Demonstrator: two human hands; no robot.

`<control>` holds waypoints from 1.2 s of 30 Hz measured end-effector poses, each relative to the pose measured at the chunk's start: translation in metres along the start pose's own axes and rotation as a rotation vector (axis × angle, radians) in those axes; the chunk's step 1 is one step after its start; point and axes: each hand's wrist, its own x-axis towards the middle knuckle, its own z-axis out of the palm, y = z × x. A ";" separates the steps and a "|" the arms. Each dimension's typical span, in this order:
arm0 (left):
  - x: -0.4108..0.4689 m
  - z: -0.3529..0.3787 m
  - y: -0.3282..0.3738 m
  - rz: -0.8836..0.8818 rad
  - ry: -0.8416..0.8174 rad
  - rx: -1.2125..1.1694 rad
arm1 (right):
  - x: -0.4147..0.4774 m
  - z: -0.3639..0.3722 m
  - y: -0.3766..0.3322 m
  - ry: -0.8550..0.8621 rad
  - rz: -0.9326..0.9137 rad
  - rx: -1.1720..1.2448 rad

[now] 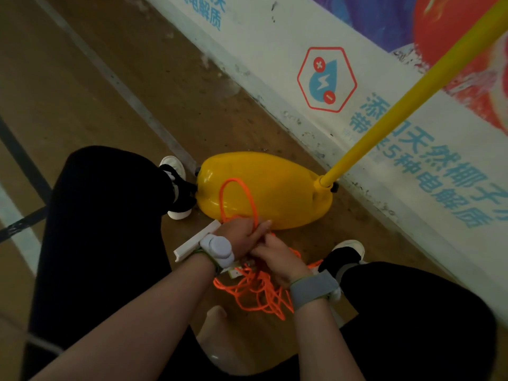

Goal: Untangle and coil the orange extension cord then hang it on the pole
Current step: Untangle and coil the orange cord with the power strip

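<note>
The orange extension cord (258, 292) hangs in a tangled bunch between my knees, and one loop of it (236, 188) stands up in front of the yellow base. My left hand (242, 235) grips strands of the cord at the foot of that loop. Just below it, my right hand (277, 259) pinches more strands. A white power strip (192, 243) sticks out to the left behind my left wrist. The yellow pole (398, 105) rises to the upper right from its yellow base (275, 188), close above both hands.
A printed white banner wall (316, 50) runs diagonally behind the pole. My two shoes (176, 188) (343, 257) stand either side of the base on a brown floor with grey lines (110, 72). My dark trouser legs fill the lower left and right.
</note>
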 end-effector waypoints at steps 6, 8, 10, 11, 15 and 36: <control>0.000 -0.011 -0.002 -0.047 -0.006 0.228 | -0.003 -0.037 -0.004 -0.060 0.138 -0.430; 0.002 -0.017 -0.008 -0.103 -0.007 0.253 | -0.006 -0.043 -0.007 -0.200 0.152 -0.587; 0.006 -0.027 -0.018 -0.154 -0.020 0.172 | -0.007 -0.056 -0.010 -0.209 0.123 -0.786; 0.008 -0.030 -0.021 -0.182 -0.024 0.099 | -0.009 -0.062 -0.012 -0.216 0.106 -0.798; 0.006 -0.038 0.002 -0.171 -0.165 -0.140 | -0.025 -0.056 -0.034 -0.248 -0.071 -0.043; -0.010 -0.036 0.036 0.092 -1.110 -1.520 | 0.017 -0.031 -0.025 0.092 -0.117 -0.020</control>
